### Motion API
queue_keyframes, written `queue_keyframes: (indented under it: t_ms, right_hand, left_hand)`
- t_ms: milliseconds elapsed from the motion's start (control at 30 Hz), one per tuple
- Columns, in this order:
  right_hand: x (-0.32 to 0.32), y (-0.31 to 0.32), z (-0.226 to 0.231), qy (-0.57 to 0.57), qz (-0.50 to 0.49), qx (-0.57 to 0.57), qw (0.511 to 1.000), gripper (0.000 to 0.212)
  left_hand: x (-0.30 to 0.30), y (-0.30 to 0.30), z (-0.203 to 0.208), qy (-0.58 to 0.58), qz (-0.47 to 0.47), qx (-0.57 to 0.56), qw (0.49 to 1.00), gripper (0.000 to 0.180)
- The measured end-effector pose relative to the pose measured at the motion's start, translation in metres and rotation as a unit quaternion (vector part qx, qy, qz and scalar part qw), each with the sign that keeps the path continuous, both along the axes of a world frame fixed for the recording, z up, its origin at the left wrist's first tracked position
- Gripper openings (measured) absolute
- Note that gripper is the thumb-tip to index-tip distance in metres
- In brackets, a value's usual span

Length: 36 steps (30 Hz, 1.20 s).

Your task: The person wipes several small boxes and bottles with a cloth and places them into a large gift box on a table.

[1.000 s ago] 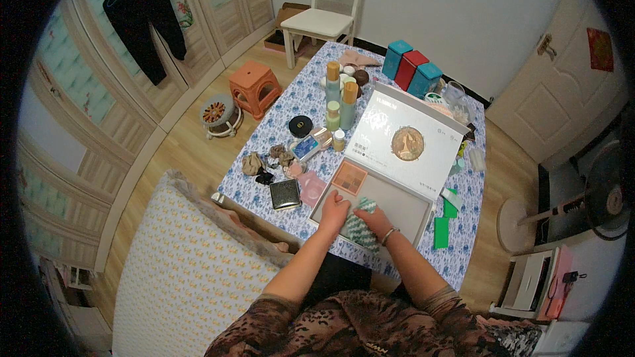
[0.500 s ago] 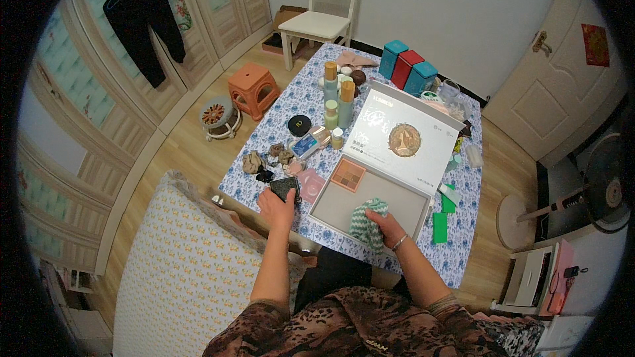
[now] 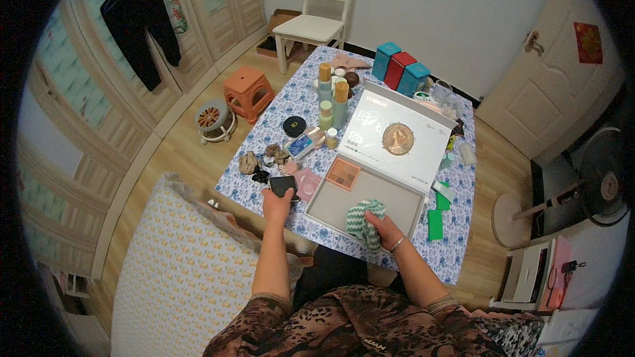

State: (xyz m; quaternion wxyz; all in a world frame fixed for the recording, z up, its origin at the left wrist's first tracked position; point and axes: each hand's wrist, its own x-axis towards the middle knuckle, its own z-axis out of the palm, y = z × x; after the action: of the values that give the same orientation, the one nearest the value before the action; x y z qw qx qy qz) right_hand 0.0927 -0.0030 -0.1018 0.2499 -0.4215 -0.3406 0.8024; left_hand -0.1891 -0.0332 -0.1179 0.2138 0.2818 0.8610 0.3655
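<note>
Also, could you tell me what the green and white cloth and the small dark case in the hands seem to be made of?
The cloth under the right hand looks like soft knitted or woven yarn: zigzag stripes, bunched folds, matte. The small dark case in the left hand looks rigid and smooth, probably plastic, with a faint sheen; too small to be sure.

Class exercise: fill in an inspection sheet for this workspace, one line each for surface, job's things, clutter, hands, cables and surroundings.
Surface: table with blue floral cloth.
Job's things: open white box; green-white knitted cloth inside it; small black case.
Clutter: bottles, three teal and red boxes, green packets.
Hands: left hand grips the black case; right hand presses on the cloth.
Cables: nothing seen.
Surroundings: white chair, orange stool, fan, door.
</note>
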Motion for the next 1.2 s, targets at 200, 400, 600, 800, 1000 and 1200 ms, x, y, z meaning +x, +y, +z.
queue_keyframes:
  t_ms: [200, 400, 600, 800, 1000, 1200]
  right_hand:
    - [-0.001, -0.004, 0.017, -0.038, -0.077, 0.015, 0.996, 0.048]
    - [-0.012, -0.016, 0.059, -0.024, -0.069, 0.1, 0.992, 0.041]
    - [-0.021, -0.039, 0.081, -0.098, -0.179, 0.291, 0.935, 0.033]
    - [0.013, -0.042, 0.087, -0.185, -0.215, 0.191, 0.94, 0.048]
    - [0.032, -0.042, 0.119, -0.031, -0.101, 0.413, 0.904, 0.058]
    - [0.038, -0.046, 0.113, -0.062, -0.112, 0.453, 0.882, 0.058]
  left_hand:
    - [0.001, -0.013, -0.022, -0.102, -0.036, 0.272, 0.956, 0.038]
    - [0.092, -0.039, 0.065, -0.315, -0.118, 0.322, 0.885, 0.036]
    - [0.142, -0.056, 0.081, -0.19, -0.329, 0.293, 0.877, 0.04]
    - [0.154, -0.057, 0.103, -0.135, -0.372, 0.329, 0.858, 0.043]
    - [0.147, -0.048, 0.121, 0.052, -0.453, 0.338, 0.823, 0.04]
    - [0.15, -0.047, 0.122, 0.055, -0.48, 0.336, 0.809, 0.041]
